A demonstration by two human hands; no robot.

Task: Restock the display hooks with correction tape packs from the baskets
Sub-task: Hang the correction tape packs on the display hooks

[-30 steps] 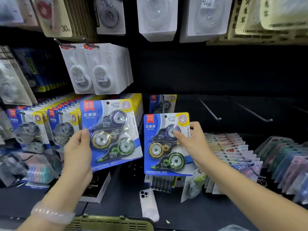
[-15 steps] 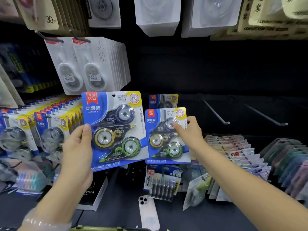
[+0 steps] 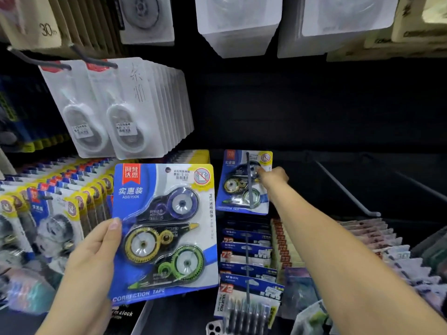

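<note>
My left hand [image 3: 92, 259] grips a blue correction tape pack [image 3: 164, 228] by its left edge, held upright in front of the shelf. My right hand [image 3: 272, 177] reaches far in and pinches the right side of a second blue correction tape pack [image 3: 242, 182] at the back of a display hook [image 3: 249, 184], whose thin rod runs down across the pack's front. Rows of the same blue packs [image 3: 60, 204] hang on hooks to the left.
White correction tape packs [image 3: 125, 110] hang above left. Two bare hooks [image 3: 348, 189] jut out at the right. Pen refill packs [image 3: 246, 257] hang below the right hand, with a phone [image 3: 215, 328] on the shelf and card stacks [image 3: 362, 238] to the right.
My right hand has pushed its pack along the hook to the back of the shelf. My left hand's pack has come closer to the camera. The view has moved in.
</note>
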